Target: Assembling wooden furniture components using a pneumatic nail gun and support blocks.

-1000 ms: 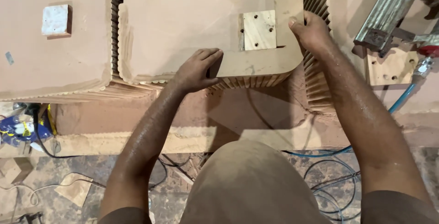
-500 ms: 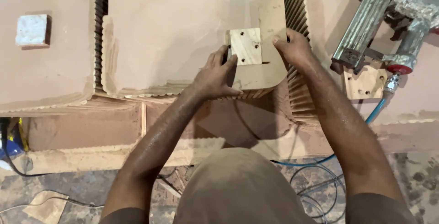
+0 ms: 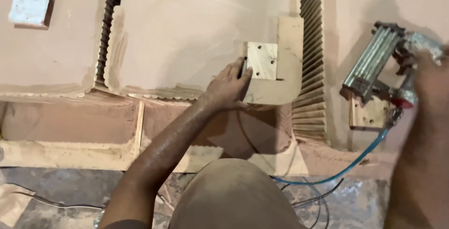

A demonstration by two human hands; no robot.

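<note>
The left hand (image 3: pixel 229 89) lies flat on the near right corner of the large fibreboard panel (image 3: pixel 196 37), fingers spread and pressing down. The fingertips (image 3: pixel 244 72) bear against the left edge of a small square plywood block (image 3: pixel 262 60), which sits on a rounded corner template (image 3: pixel 285 79) of fibreboard. The hand encloses nothing; judged from its placement, it pins the block and template against shifting.

The right hand (image 3: pixel 428 77) is at the right edge of the surface, on the rear of a pneumatic nail gun (image 3: pixel 381 65). The hand is blurred, so whether the fingers are wrapped round the handle cannot be told. The gun rests tilted on a small plywood offcut (image 3: pixel 369 114). A blue air hose (image 3: pixel 346 168) runs from its base down over the front edge of the bench, slack, which leaves the tool free to be lifted.

Strips of kerf-cut ribbed board (image 3: pixel 311 56) flank the panel on its right side; another ribbed strip (image 3: pixel 110 28) stands along its left side. A pale square block (image 3: pixel 30 7) lies at the far left corner, well apart from both hands. Cables (image 3: pixel 308 196) lie on the floor below.
</note>
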